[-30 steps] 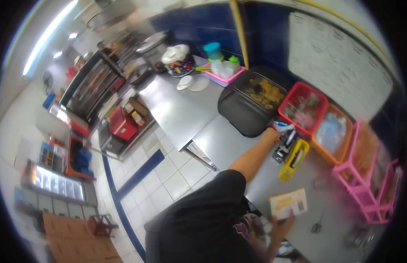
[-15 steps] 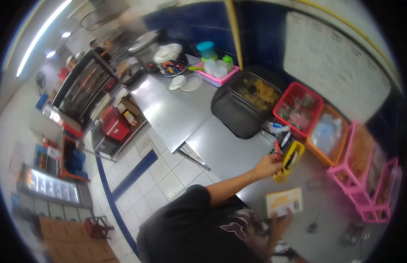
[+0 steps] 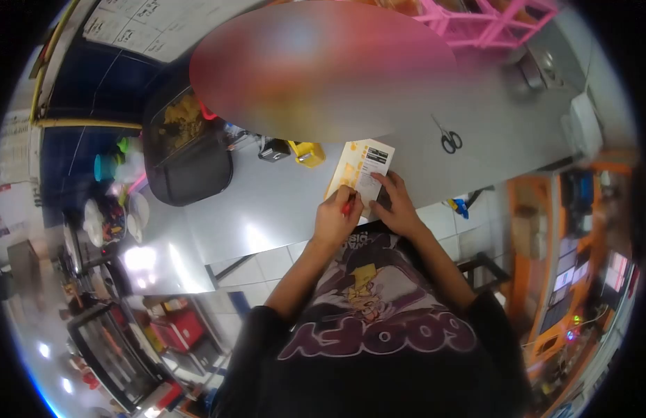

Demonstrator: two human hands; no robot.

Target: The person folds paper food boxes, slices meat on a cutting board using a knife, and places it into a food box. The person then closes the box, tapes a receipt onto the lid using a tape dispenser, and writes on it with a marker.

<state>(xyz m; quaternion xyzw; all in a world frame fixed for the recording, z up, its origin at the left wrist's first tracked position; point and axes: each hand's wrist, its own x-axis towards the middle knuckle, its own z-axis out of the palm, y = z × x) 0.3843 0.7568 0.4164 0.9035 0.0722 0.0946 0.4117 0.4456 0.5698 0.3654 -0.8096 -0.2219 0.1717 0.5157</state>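
Note:
In the head view, a notepad (image 3: 378, 155) with white and yellow paper and dark printed labels lies at a tilt on the steel table, under both of my hands. My left hand (image 3: 337, 219) is closed around a red pen (image 3: 348, 207) over the pad's lower left part. Whether the pen's tip touches the paper is hidden by the fingers. My right hand (image 3: 401, 207) rests on the pad's right side, fingers spread and bent. A yellow holder (image 3: 307, 154) and a black box-like thing (image 3: 273, 148) stand beyond my left hand.
Scissors (image 3: 449, 141) lie right of the pad on the steel table (image 3: 260, 223). A black tray with food (image 3: 189, 171) is at the left. Pink plastic racks (image 3: 490, 24) stand at the far side. A blurred patch hides much of the table's far part.
The view has swung right and down. My left hand has carried the red pen from beside the yellow holder to the notepad. My right hand stays at the pad.

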